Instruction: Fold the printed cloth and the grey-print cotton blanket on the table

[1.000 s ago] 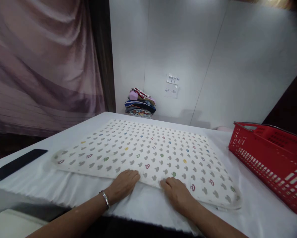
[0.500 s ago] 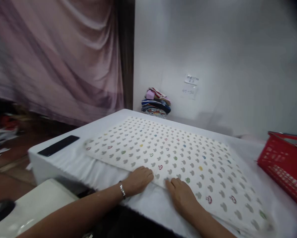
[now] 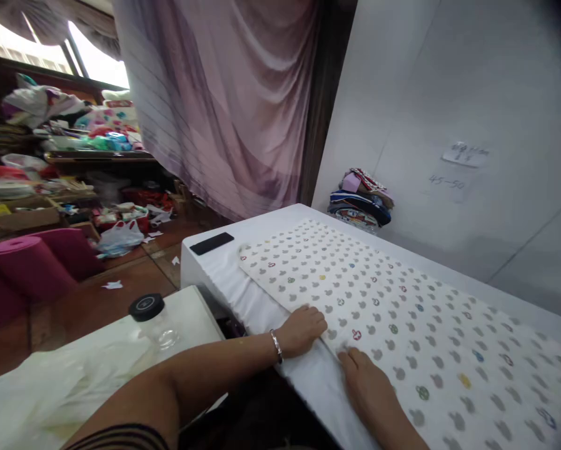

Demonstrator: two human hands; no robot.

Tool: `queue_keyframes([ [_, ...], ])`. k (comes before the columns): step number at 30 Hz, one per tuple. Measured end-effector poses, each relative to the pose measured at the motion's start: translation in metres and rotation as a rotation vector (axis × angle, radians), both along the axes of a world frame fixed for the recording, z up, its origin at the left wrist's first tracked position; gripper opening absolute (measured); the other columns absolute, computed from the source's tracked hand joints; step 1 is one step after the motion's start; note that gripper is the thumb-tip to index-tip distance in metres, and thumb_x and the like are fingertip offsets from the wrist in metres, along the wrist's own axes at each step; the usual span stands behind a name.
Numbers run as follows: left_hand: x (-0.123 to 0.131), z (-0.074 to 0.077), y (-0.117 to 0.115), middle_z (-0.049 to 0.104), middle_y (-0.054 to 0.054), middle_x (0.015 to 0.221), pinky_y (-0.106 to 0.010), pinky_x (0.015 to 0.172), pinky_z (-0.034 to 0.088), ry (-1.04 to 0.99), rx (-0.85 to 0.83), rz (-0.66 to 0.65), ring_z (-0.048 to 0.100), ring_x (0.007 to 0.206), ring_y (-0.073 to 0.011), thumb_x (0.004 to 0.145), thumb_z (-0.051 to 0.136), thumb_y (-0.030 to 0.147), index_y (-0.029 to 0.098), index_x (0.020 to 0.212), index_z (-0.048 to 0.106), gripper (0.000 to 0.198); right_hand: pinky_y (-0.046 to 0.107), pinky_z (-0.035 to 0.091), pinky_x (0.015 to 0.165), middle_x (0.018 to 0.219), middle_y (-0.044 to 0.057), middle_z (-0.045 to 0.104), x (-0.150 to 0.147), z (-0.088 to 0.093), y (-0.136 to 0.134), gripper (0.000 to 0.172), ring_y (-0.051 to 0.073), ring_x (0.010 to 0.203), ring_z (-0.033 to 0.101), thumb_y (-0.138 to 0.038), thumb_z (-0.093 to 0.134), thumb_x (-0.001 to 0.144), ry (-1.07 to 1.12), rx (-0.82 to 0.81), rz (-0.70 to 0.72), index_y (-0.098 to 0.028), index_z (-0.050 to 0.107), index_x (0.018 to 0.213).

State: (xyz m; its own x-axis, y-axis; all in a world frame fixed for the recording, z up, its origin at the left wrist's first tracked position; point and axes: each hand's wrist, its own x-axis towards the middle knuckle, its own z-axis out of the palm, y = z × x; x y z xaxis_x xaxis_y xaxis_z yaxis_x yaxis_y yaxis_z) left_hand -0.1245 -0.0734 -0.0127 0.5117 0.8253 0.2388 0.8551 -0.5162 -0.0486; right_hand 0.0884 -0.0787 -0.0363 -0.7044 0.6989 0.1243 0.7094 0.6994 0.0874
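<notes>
"Look, the head has turned left, so the table (image 3: pixel 264 225) sits further right than it did half a second ago!"

"Did the hands come off the cloth (image 3: pixel 393 306)?"

"No, both are still at its near edge. It lies flat on the table, white with little grey mushrooms and a few red, green, blue and yellow ones."

"What is the left hand (image 3: pixel 301 329) doing?"

"It rests on the edge with its fingers bent. I can't tell if it is pinching. It wears a shiny bracelet (image 3: pixel 276 345)."

"And the right hand (image 3: pixel 367 387)?"

"Just beside the left one, with a small gap between. Its fingers are bent on the cloth too, but I can't tell if they squeeze it."

"What is that flat black thing (image 3: pixel 212 243)?"

"I don't know, but it lies on the table's left end, near the cloth's corner. A pile of folded cloths (image 3: pixel 359 200) is by the wall."

"Anything on the small white table (image 3: pixel 193 312)?"

"A clear jar with a black lid (image 3: pixel 147 306). Behind it, pink rolls (image 3: pixel 34 269) are on the floor, and a big curtain (image 3: pixel 252 106) hangs down."
</notes>
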Motion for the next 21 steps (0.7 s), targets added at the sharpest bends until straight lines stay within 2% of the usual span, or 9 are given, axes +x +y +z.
queue_keyframes([
  [4,-0.016,0.004,0.007,0.058,-0.005,0.093,-0.032,0.077,0.035,0.01,-0.022,0.111,0.048,0.089,-0.0185,0.083,0.045,0.011,0.017,0.087,0.053,0.01,0.027,0.042,0.069,0.102,0.009,0.061,-0.001,0.011,-0.001,0.039,0.019,0.084,0.057,-0.002,0.039,0.08,-0.02,-0.064,-0.016,-0.02,0.059,0.108],
  [9,-0.034,0.008,0.015,0.059,-0.005,0.094,-0.032,0.079,0.035,-0.014,-0.019,0.203,0.048,0.09,-0.019,0.082,0.044,0.009,0.017,0.085,0.054,0.013,0.026,0.038,0.061,0.096,0.008,0.059,-0.025,0.023,0.006,0.038,0.02,0.081,0.057,0.001,0.039,0.079,-0.024,-0.044,-0.043,-0.02,0.059,0.102],
  [16,-0.077,0.011,0.017,0.061,-0.006,0.094,-0.034,0.084,0.036,-0.064,-0.009,0.38,0.05,0.093,-0.0205,0.082,0.045,0.01,0.017,0.085,0.057,0.015,0.025,0.035,0.059,0.094,0.006,0.059,-0.054,0.015,0.011,0.033,0.02,0.082,0.056,0.0,0.042,0.08,0.038,-0.035,-0.026,-0.02,0.058,0.102],
  [21,-0.125,0.018,0.024,0.061,-0.007,0.104,-0.035,0.09,0.035,-0.182,0.072,0.648,0.05,0.103,-0.0216,0.078,0.044,0.007,0.018,0.089,0.06,0.023,0.025,0.035,0.06,0.094,0.006,0.06,-0.051,0.007,0.013,0.034,0.018,0.08,0.056,-0.001,0.043,0.08,0.059,-0.042,0.009,-0.021,0.058,0.103],
])
